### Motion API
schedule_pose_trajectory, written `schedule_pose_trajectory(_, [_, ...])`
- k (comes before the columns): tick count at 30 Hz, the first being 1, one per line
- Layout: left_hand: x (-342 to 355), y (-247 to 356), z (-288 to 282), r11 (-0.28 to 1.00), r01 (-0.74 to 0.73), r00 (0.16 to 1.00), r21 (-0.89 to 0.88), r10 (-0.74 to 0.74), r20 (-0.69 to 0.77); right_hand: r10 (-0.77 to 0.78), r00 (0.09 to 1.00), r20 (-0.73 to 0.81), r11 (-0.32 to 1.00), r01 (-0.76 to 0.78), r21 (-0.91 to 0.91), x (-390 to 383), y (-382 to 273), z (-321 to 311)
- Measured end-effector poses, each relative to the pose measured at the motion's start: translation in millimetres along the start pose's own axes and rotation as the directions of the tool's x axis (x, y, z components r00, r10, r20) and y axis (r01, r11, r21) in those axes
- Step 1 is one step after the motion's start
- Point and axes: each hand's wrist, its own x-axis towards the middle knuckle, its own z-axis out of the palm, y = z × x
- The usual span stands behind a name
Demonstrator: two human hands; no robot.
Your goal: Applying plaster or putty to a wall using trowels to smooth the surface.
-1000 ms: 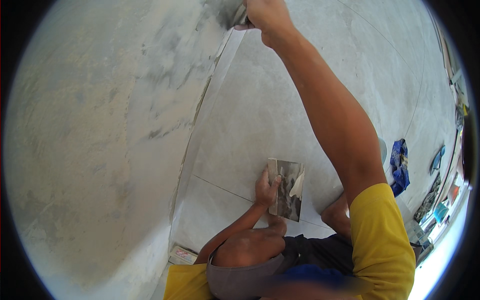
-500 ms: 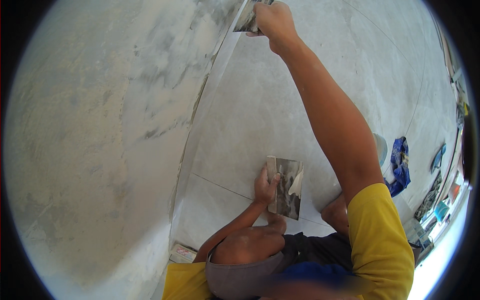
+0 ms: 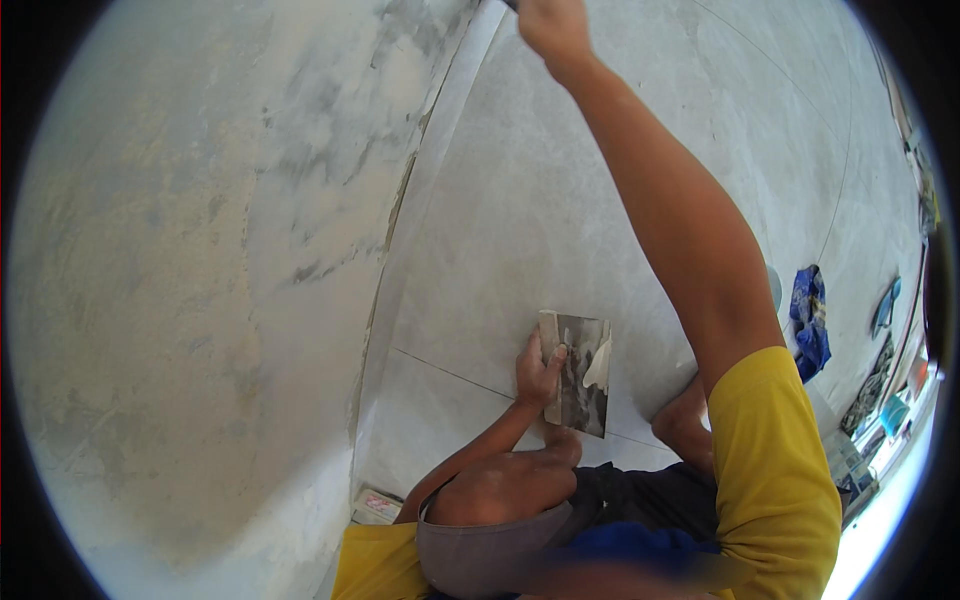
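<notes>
My left hand [image 3: 538,375] grips a wide rectangular putty knife [image 3: 582,405] by its pale edge strip, thumb laid over the smeared metal face. A dab of whitish putty [image 3: 598,366] clings near the blade's far side. Stretched far forward, my right hand [image 3: 556,28] is closed at the top of the picture, beside the foot of the wall. Only a dark sliver of its tool shows there; the earlier frame reveals it as another wide putty knife. The plastered wall [image 3: 190,260] on the left bears grey and beige smears.
Large grey floor tiles [image 3: 500,220] meet the wall along a rough seam. A small printed packet [image 3: 376,505] lies by the wall near my left arm. To the right are a blue cloth or bag [image 3: 810,320], a blue slipper-like thing [image 3: 885,306] and assorted clutter.
My right hand has moved farther forward along the wall, taking its putty knife almost out of the picture. My left hand holds its putty knife much as before; the view has shifted slightly.
</notes>
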Motion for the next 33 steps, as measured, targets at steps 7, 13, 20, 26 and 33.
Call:
schedule_pose_trajectory(7, [-2.3,-5.2,-0.9,0.999,-0.003,1.000,0.051,0.004,-0.018,-0.132,0.989,-0.068,0.991,0.131,-0.023,-125.1,-29.8,40.7])
schedule_pose_trajectory(13, [-7.7,-36.2,-12.7,0.999,0.006,0.998,-0.035,-0.003,0.067,0.091,0.959,0.268,0.982,-0.131,0.135,-207.9,-99.6,15.9])
schedule_pose_trajectory(20, [-0.3,0.0,4.5,0.998,-0.063,0.997,0.013,0.063,-0.046,0.402,0.897,0.183,0.870,-0.436,0.228,-161.1,-46.1,4.4])
schedule_pose_trajectory(26, [-2.5,0.2,-2.2,0.999,-0.037,0.999,0.008,0.037,-0.035,0.610,0.709,0.354,0.638,-0.704,0.313,-138.2,-84.0,12.3])
schedule_pose_trajectory(33, [-4.8,-23.1,-6.2,0.994,-0.099,0.995,-0.045,0.100,0.019,0.330,0.931,0.156,0.943,-0.334,0.001,-139.9,-116.2,36.5])
